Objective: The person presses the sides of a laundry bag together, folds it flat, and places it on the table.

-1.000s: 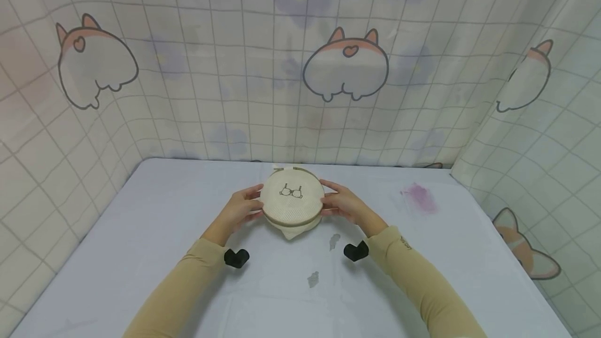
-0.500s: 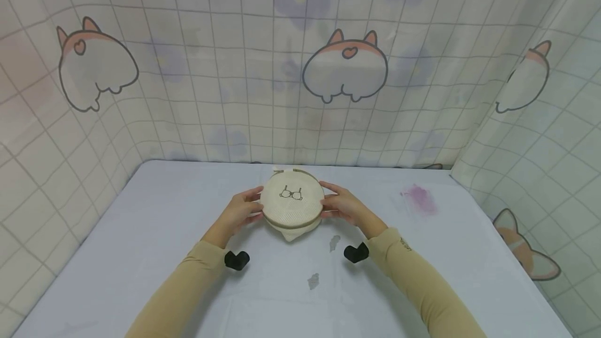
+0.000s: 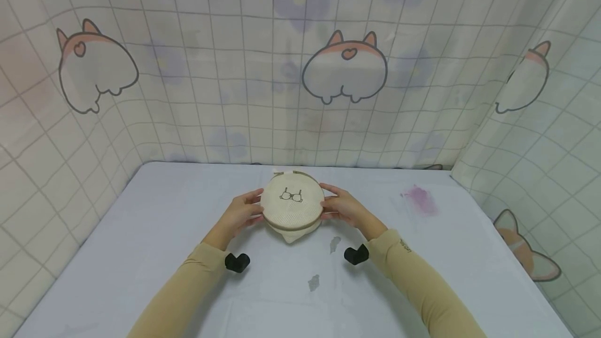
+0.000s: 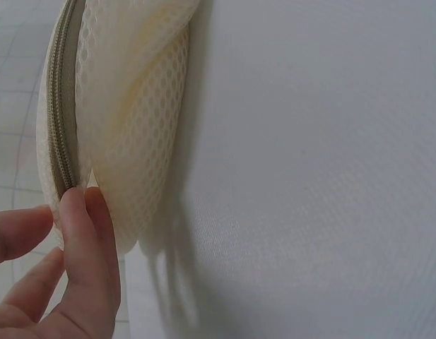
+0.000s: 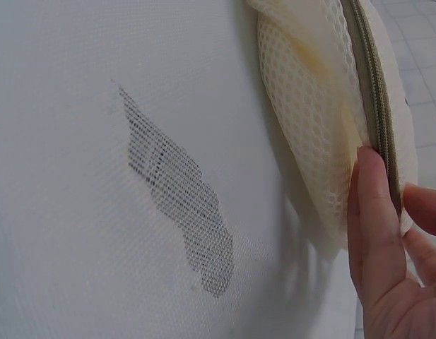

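A round cream mesh laundry bag (image 3: 293,212) with a small line drawing of a bra on top is held between both hands near the far side of the table. My left hand (image 3: 240,215) grips its left edge. In the left wrist view, fingertips (image 4: 75,212) touch the rim just below the zipper (image 4: 60,99). On the opposite edge, my right hand (image 3: 345,206) grips the bag with the thumb and fingers on either side of the rim, as the right wrist view shows. The bag's soft mesh underside hangs loose and crumpled below the zipper. Its bottom is hidden in the head view.
A white cloth covers the table (image 3: 164,239). It bears a pink stain (image 3: 421,200) at the right and two grey patches, one of them a worn-looking patch (image 5: 179,191) near the right hand. Grid-patterned curtains (image 3: 225,67) stand behind and at both sides.
The head view has tilted very slightly, so everything sits a little lower in it. Both hands keep the same hold on the laundry bag.
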